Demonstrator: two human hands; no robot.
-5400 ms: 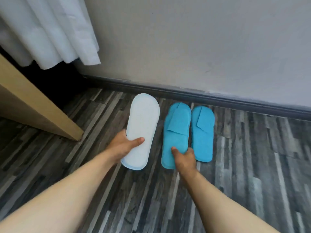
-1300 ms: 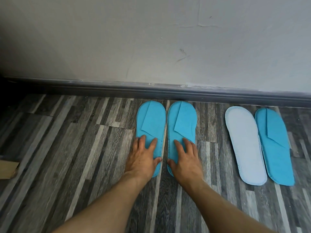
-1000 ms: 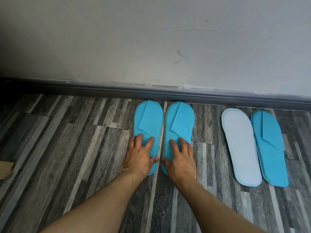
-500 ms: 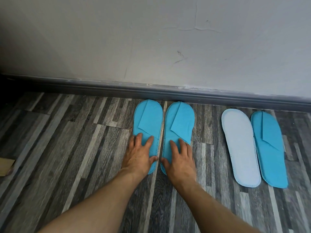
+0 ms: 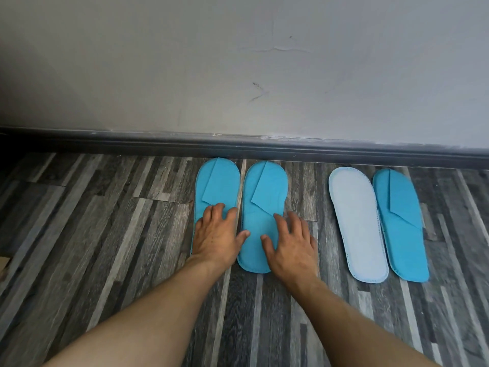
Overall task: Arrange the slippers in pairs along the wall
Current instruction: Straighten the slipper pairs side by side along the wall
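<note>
Slippers, four in all, lie toes-to-wall on the floor (image 5: 105, 234), in two pairs along the dark skirting board (image 5: 264, 148). The left blue slipper (image 5: 219, 181) and its mate, the second blue slipper (image 5: 264, 197), sit side by side at 12 o'clock from the person, their toes just short of the skirting. The other pair lies at 2 o'clock: a pale slipper (image 5: 357, 223), apparently sole-up, beside a far-right blue slipper (image 5: 399, 223).

The left hand (image 5: 215, 238) lies flat on the heel half of the left blue slipper, fingers spread, gripping nothing. The right hand (image 5: 289, 247) is likewise spread and unclenched, with the thumb over the second blue slipper and the fingers past its right edge; whether the palm presses down cannot be told.

The step in hand appears to be the final squaring of this pair. It is best done with flat palms, sliding rather than lifting, until heels align and inner edges run parallel. The pale slipper probably wants turning over.

The slippers are thin, flat, rounded-oblong pieces of matte non-woven fabric with stitched rims and a folded upper flap. They are likely light and limp, so they may buckle if pushed hard. The floor is grey wood-grain plank; the wall (image 5: 238, 62) is dull, scuffed plaster.
</note>
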